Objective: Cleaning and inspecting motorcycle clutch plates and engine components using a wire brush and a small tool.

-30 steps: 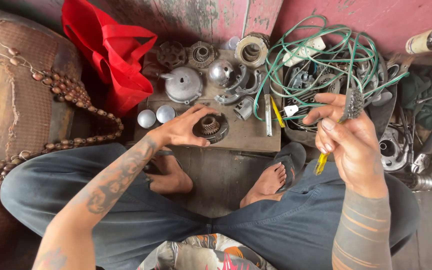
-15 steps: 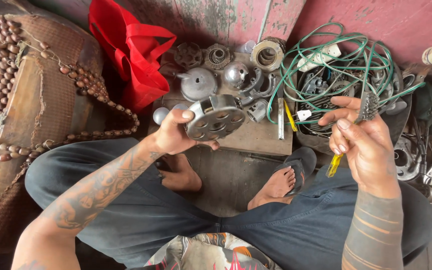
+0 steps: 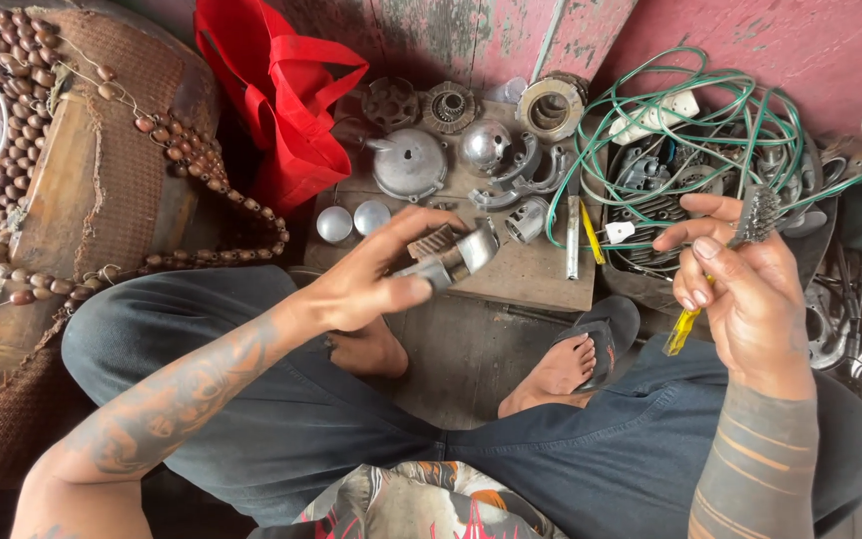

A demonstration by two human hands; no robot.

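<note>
Centrally, the left hand (image 3: 371,284) grips a round metal part (image 3: 451,255) edge-on, its long axis slanting toward the right hand (image 3: 750,289), which pinches a wire brush (image 3: 755,215) at right of frame.

A red fabric bag (image 3: 286,95) with loop handles stands against the back wall, left of the metal parts; a small white tag (image 3: 619,232) lies among green cable.
</note>
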